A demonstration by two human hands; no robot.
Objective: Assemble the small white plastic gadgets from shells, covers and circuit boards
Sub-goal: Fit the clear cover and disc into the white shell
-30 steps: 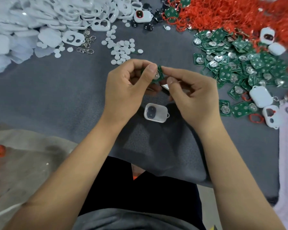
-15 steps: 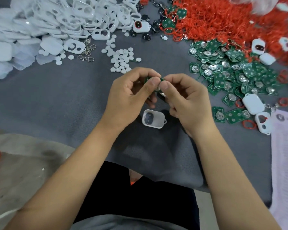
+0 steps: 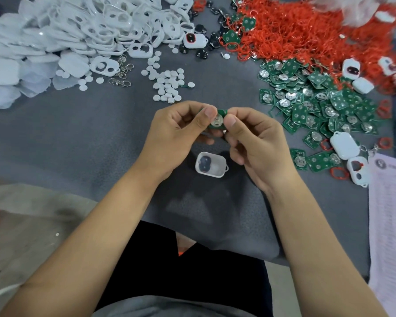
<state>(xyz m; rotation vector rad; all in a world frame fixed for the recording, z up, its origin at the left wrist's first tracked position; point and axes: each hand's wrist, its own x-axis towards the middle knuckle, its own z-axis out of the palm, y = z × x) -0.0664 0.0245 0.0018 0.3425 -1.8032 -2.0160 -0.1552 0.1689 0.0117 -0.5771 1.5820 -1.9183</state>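
green circuit board [image 3: 217,121] with a round silver disc on its face sits pinched between my two hands above the grey cloth [image 3: 101,143]. my left hand [image 3: 181,136] curls round its left edge, thumb on the face; my right hand [image 3: 254,143] pinches the right edge between thumb and forefinger. at six o'clock from the board, an open white shell [image 3: 211,164] lies on the cloth, clear of both hands. at three o'clock spreads a heap of green boards [image 3: 318,99]. red rings [image 3: 306,28] pile up at one o'clock, white discs [image 3: 169,85] at eleven, white covers [image 3: 78,30] at ten.
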